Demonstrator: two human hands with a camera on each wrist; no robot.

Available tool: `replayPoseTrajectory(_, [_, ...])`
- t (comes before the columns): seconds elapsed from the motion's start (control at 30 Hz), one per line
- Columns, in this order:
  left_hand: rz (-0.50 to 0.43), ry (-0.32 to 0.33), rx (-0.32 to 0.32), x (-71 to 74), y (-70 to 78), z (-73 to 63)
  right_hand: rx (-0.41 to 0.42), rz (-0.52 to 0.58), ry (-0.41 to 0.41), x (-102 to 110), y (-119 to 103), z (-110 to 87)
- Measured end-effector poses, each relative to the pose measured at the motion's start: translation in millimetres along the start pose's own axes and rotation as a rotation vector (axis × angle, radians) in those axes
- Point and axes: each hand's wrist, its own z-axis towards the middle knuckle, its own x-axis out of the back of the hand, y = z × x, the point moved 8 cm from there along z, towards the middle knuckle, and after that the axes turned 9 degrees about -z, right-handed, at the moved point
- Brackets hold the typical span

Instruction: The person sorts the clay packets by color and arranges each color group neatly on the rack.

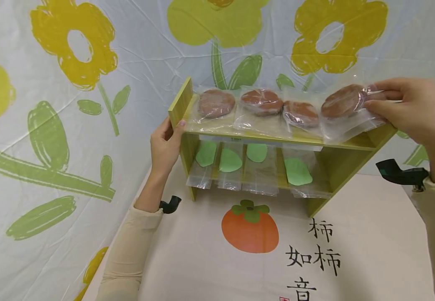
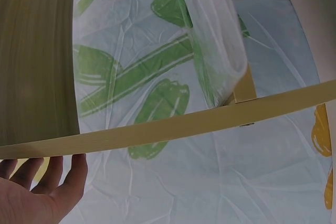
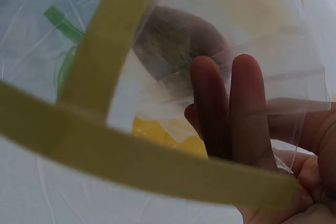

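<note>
My right hand (image 1: pixel 409 104) pinches the right edge of a clear plastic bag (image 1: pixel 343 108) holding a flat, round, reddish-brown piece. The bag is tilted over the right end of the top board of a small wooden shelf (image 1: pixel 353 173). In the right wrist view, two fingers (image 3: pixel 247 103) lie against the clear film, with the dark round piece (image 3: pixel 178 45) beyond them. At the shelf's left end my left hand (image 1: pixel 166 144) grips the side panel, thumb at the front. Its fingertips (image 2: pixel 79 162) touch the panel's edge in the left wrist view.
Three similar bags lie along the top board, one with a brown piece (image 1: pixel 217 103) at the left. Below, clear bags with green paper shapes (image 1: pixel 298 171) lie on the lower board. A flowered cloth (image 1: pixel 134 54) hangs behind; the table cloth (image 1: pixel 202 267) bears a printed persimmon (image 1: pixel 250 230).
</note>
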Motion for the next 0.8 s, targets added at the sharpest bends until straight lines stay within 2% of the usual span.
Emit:
replayPoseTrajectory(0.13, [-0.004, 0.0, -0.004, 0.2, -0.6, 0.3, 0.05, -0.075, -0.007, -4.8, -11.3, 1.8])
replayPoseTrajectory(0.33, [-0.001, -0.001, -0.011, 0.4, -1.5, 0.7, 0.057, -0.104, -0.001, -6.0, -16.1, -2.6])
replayPoseTrajectory(0.7, [0.004, 0.002, -0.01, 0.1, -1.5, 0.8, -0.027, -0.02, 0.193, 7.7, -8.4, -15.6])
replayPoseTrajectory(0.8, [0.0, -0.001, -0.011, 0.2, -1.7, 1.1, -0.058, 0.051, 0.256, 10.4, -0.8, -20.5])
